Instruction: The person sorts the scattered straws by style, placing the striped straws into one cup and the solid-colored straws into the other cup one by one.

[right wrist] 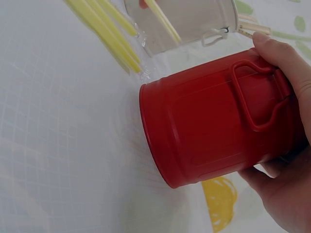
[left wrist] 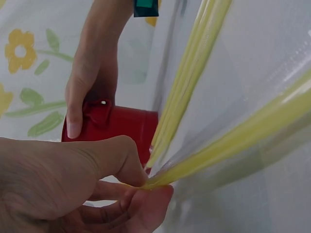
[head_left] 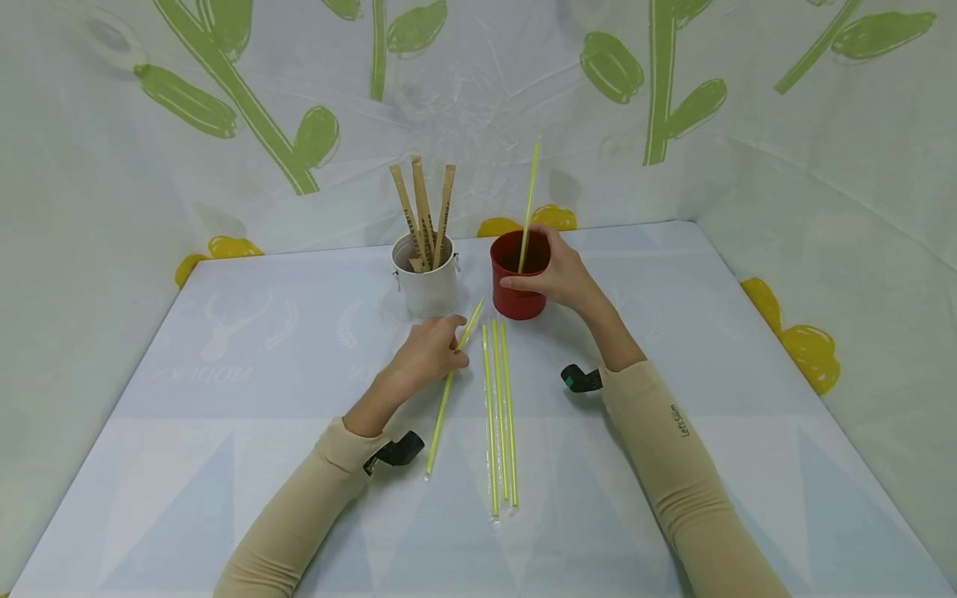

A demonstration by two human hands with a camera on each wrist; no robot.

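A yellow straw in a clear wrapper [head_left: 441,415] is pinched between thumb and finger of my left hand [head_left: 428,353], its lower end slanting toward me. With thumb and fingers round the rim, my right hand [head_left: 561,274] grips a small red bucket [head_left: 519,299] that stands on the table. One wrapped yellow straw [head_left: 532,183] leans upright inside that bucket. Three more wrapped straws [head_left: 498,415] lie side by side on the table between the hands. In the right wrist view the red bucket [right wrist: 209,121] shows its folded side handle.
Left of the red bucket stands a white bucket [head_left: 426,291] with several brown paper-wrapped sticks [head_left: 422,208] in it. A patterned cloth covers the table [head_left: 224,465]. Behind it hangs a white curtain [head_left: 486,108] printed with leaves and yellow flowers.
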